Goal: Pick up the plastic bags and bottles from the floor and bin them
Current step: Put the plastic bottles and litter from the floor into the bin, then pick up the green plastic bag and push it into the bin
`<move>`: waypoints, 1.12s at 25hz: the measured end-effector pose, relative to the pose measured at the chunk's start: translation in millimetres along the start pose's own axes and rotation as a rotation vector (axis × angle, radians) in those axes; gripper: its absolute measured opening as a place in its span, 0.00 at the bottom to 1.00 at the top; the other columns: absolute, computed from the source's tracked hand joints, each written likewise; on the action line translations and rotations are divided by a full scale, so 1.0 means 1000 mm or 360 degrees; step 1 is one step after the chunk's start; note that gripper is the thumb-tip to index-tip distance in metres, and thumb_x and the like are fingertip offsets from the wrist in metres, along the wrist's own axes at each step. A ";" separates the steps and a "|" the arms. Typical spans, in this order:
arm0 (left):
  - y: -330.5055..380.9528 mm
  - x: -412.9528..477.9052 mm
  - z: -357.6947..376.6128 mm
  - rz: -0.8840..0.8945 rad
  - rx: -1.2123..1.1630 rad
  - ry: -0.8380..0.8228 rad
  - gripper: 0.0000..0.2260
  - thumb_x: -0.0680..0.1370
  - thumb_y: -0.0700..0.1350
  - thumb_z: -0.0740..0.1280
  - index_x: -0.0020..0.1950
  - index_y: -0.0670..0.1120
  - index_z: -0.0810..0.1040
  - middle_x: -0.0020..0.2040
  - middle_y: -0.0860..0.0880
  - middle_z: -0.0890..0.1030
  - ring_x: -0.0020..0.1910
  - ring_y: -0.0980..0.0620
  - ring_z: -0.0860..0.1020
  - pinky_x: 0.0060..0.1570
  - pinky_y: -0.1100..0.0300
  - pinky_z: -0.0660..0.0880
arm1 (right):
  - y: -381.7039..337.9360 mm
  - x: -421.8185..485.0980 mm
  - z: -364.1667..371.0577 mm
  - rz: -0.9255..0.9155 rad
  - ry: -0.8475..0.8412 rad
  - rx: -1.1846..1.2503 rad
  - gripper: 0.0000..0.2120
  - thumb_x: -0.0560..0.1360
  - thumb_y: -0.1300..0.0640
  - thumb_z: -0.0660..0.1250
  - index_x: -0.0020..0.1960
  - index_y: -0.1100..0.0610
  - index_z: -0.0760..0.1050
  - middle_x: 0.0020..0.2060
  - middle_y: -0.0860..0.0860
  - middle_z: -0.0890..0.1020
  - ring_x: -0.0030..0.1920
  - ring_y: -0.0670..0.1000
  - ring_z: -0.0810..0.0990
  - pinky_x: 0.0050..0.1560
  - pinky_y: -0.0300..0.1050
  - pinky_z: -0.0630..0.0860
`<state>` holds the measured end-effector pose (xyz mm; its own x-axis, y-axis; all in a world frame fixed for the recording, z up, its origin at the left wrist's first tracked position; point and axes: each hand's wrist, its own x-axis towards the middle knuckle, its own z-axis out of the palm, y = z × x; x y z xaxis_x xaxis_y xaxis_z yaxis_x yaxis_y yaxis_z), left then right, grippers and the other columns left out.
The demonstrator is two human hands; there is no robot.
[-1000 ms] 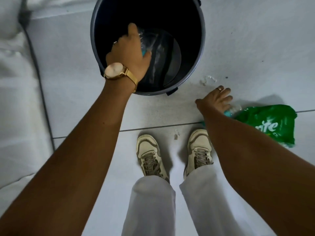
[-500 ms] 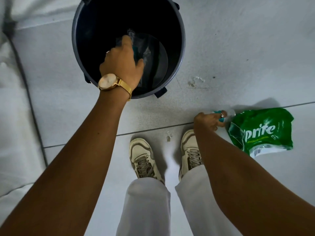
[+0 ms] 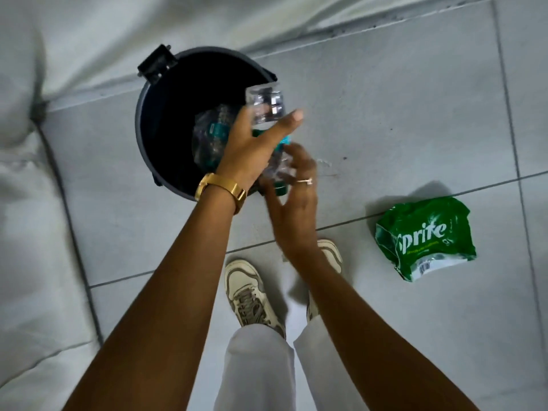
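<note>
A clear plastic bottle point(image 3: 264, 104) with a teal label and green cap hangs tilted over the right rim of the black bin point(image 3: 138, 129). My left hand point(image 3: 252, 146), with a gold watch on the wrist, grips it around the middle. My right hand point(image 3: 293, 200), with a ring, curls around its cap end from below. Another clear bottle point(image 3: 209, 137) with a teal label lies inside the bin. A crumpled green Sprite plastic bag point(image 3: 424, 238) lies on the floor tiles to the right of my feet, clear of both hands.
White cushioned furniture point(image 3: 26, 232) runs along the left and the top of the view, close behind the bin. My two pale shoes point(image 3: 246, 289) stand just below the bin. A small scrap of clear plastic point(image 3: 324, 164) lies on the tile right of the bin.
My right hand lifted the bottle off the floor beside the Sprite bag and brought it up to the bin. My left hand came out of the bin and took hold of it. The view pulled back.
</note>
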<state>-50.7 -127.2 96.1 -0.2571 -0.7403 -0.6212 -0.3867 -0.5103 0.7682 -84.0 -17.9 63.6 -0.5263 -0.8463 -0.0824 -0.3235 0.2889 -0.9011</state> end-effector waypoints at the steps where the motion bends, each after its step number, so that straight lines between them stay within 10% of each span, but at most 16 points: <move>1: 0.004 0.003 -0.004 0.0023 0.0083 0.0190 0.24 0.73 0.52 0.72 0.65 0.44 0.72 0.57 0.47 0.80 0.53 0.50 0.81 0.50 0.55 0.80 | -0.008 0.000 0.004 0.0011 -0.0144 0.0004 0.27 0.75 0.64 0.69 0.70 0.65 0.63 0.67 0.63 0.71 0.66 0.59 0.73 0.65 0.51 0.76; 4: -0.004 0.022 -0.025 -0.0166 0.0564 0.0611 0.30 0.73 0.54 0.71 0.67 0.40 0.66 0.62 0.41 0.78 0.59 0.41 0.78 0.60 0.51 0.75 | -0.005 0.002 0.000 0.0128 -0.0177 -0.0134 0.22 0.76 0.53 0.69 0.68 0.57 0.70 0.68 0.56 0.73 0.68 0.55 0.70 0.64 0.45 0.71; 9: -0.011 0.033 -0.016 -0.0154 0.1434 0.0583 0.42 0.73 0.61 0.67 0.76 0.40 0.53 0.74 0.34 0.62 0.72 0.32 0.63 0.72 0.41 0.60 | 0.078 -0.018 -0.070 0.0932 0.0870 -0.0400 0.10 0.75 0.65 0.66 0.47 0.53 0.83 0.62 0.53 0.78 0.66 0.57 0.72 0.65 0.33 0.65; 17: -0.020 0.006 0.112 0.1077 0.2209 0.0173 0.32 0.71 0.55 0.66 0.70 0.43 0.62 0.76 0.33 0.58 0.75 0.27 0.51 0.66 0.23 0.49 | 0.183 -0.066 -0.138 0.1867 -0.0319 -0.0979 0.19 0.77 0.54 0.64 0.66 0.57 0.74 0.79 0.60 0.50 0.78 0.63 0.41 0.77 0.63 0.40; 20: -0.033 0.007 0.147 0.1080 0.2174 -0.0190 0.28 0.73 0.53 0.69 0.70 0.44 0.67 0.74 0.36 0.63 0.76 0.32 0.52 0.70 0.31 0.43 | 0.178 -0.057 -0.142 0.1802 -0.0280 -0.0932 0.23 0.77 0.58 0.61 0.70 0.63 0.67 0.79 0.57 0.51 0.78 0.62 0.45 0.77 0.63 0.44; 23: -0.035 0.005 0.164 0.0596 0.1419 -0.0529 0.24 0.75 0.52 0.70 0.68 0.46 0.71 0.71 0.40 0.67 0.72 0.40 0.64 0.70 0.50 0.61 | 0.142 -0.044 -0.135 0.1503 -0.0127 -0.0840 0.22 0.75 0.64 0.60 0.68 0.65 0.69 0.79 0.54 0.49 0.78 0.61 0.46 0.75 0.68 0.48; 28: -0.002 -0.011 0.144 0.0096 0.0453 -0.0342 0.36 0.68 0.49 0.77 0.70 0.47 0.62 0.65 0.48 0.73 0.57 0.56 0.77 0.51 0.68 0.78 | 0.049 -0.034 -0.108 0.0557 -0.0025 -0.0891 0.15 0.74 0.64 0.62 0.60 0.63 0.78 0.74 0.56 0.67 0.75 0.64 0.61 0.68 0.78 0.55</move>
<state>-174.9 -55.5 79.0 -0.4558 -0.6411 -0.6175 -0.5883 -0.3036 0.7494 -166.9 73.3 68.1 -0.6648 -0.6651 -0.3402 -0.4975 0.7339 -0.4624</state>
